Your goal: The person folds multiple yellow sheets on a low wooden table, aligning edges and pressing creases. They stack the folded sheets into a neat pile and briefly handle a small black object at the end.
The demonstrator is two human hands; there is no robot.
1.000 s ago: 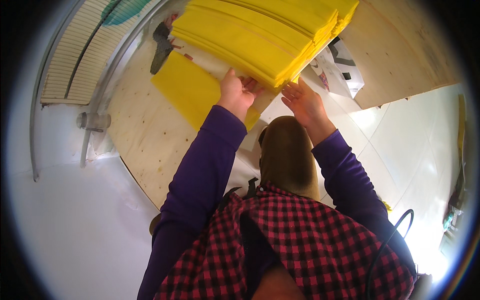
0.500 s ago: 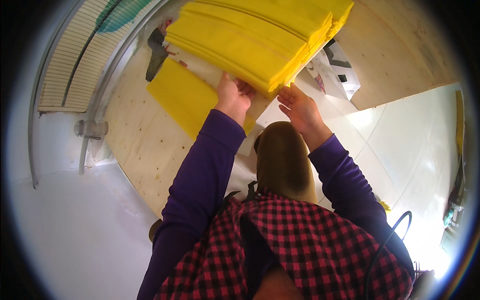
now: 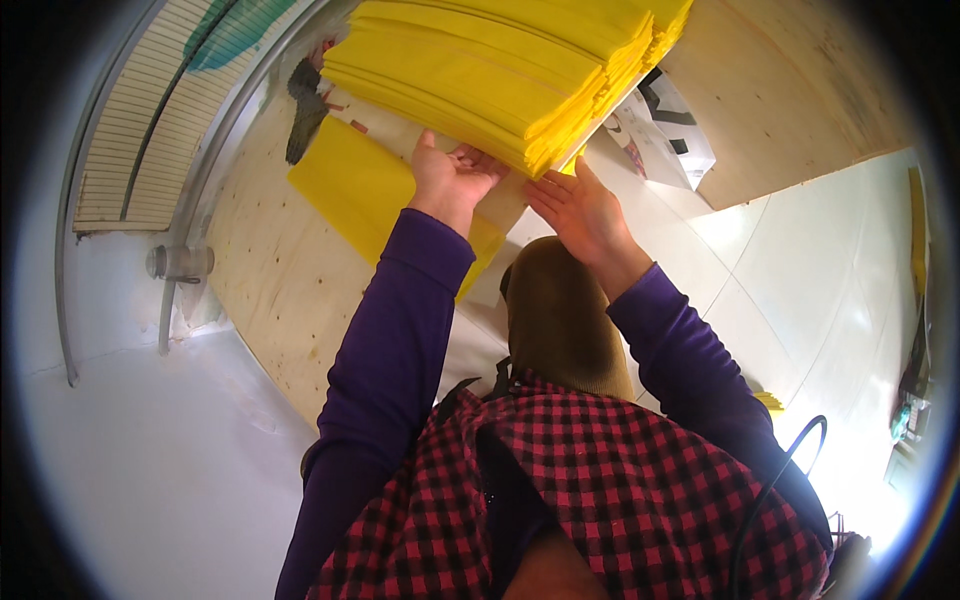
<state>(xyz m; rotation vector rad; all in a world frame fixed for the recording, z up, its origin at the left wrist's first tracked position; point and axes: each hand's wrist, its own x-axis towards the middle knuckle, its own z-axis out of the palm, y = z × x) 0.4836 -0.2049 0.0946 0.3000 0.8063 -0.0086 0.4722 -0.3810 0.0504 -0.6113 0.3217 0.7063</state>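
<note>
Where the thick yellow stack overhangs the near part of the plywood worktop, both hands reach up to its lower edge. The left hand is curled, fingers tucked under the stack's bottom sheets and thumb pointing up against the edge; it grips the stack there. The right hand lies flatter, fingers stretched toward the stack's corner and touching its underside, though whether it really clasps anything cannot be told. Both arms wear purple sleeves.

Just below the left hand a single yellow sheet lies flat on the worktop, partly under a white sheet that the stack rests on. To the right of the stack, near the worktop's right edge, sits a white printed paper with black blocks and small red marks, rectangular and tilted. At the far left edge a dark smudge-shaped mark shows on the board, beside a curved metal rail. A pale tiled floor spreads to the right of the worktop.
</note>
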